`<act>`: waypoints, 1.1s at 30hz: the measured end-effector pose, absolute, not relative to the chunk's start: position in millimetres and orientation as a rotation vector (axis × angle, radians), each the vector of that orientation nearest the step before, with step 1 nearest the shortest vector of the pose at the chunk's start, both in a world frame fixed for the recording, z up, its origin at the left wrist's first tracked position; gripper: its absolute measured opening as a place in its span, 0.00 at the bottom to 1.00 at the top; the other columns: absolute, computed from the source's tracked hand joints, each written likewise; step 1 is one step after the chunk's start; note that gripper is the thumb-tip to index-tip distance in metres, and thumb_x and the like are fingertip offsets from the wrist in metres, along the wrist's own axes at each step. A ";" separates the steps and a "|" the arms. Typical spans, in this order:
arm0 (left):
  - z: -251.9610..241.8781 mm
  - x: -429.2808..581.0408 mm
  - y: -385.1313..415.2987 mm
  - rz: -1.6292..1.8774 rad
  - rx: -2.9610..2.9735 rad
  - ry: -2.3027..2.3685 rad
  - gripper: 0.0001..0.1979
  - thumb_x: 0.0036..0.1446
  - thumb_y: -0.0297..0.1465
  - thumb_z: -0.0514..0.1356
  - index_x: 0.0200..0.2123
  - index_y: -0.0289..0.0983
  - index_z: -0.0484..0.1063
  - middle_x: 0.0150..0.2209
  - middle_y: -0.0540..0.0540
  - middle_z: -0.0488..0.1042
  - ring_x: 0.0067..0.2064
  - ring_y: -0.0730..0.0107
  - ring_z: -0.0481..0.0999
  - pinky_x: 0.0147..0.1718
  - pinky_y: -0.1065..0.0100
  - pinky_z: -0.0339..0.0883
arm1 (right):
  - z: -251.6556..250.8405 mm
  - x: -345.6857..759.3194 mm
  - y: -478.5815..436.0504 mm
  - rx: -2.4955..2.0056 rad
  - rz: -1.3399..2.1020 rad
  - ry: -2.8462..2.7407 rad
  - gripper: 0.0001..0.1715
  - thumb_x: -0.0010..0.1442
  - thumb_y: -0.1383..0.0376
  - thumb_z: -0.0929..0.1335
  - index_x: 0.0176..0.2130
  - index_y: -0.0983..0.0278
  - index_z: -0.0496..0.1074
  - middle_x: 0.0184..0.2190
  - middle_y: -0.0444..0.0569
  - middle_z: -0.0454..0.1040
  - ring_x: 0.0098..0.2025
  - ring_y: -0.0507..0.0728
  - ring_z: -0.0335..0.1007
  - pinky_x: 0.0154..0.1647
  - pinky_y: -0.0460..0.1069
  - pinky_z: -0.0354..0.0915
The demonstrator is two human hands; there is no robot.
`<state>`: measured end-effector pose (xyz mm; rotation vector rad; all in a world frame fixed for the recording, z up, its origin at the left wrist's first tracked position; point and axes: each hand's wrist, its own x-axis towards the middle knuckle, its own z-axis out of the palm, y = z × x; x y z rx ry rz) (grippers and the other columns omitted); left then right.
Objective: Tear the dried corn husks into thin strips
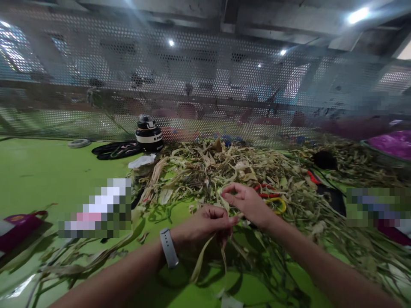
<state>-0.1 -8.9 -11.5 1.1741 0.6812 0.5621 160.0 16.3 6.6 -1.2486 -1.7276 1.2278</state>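
Note:
My left hand (213,222), with a pale watch band on the wrist, pinches thin dried leaf strips (201,259) that hang below its fingers. Just above and to the right, my right hand (242,199) has its thumb and fingers closed on the upper part of a pale strip. Behind both hands spreads a big heap of dried leaves (244,164). Red scissor-like loops (266,191) and a yellow loop (280,205) lie beside my right wrist.
A black bottle (149,134) stands at the back, with a black strap bundle (117,149) and a tape roll (78,143) to its left. Purple material (391,143) sits at the far right. A perforated metal screen (205,94) rises behind the green table (41,171).

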 end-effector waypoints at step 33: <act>-18.0 -5.5 15.9 1.377 0.938 0.826 0.11 0.44 0.31 0.66 0.34 0.35 0.77 0.32 0.47 0.78 0.35 0.72 0.71 0.36 0.73 0.63 | 16.8 162.9 9.9 -1.151 1.184 -1.984 0.18 0.58 0.54 0.63 0.26 0.64 0.64 0.20 0.41 0.62 0.21 0.49 0.58 0.22 0.44 0.56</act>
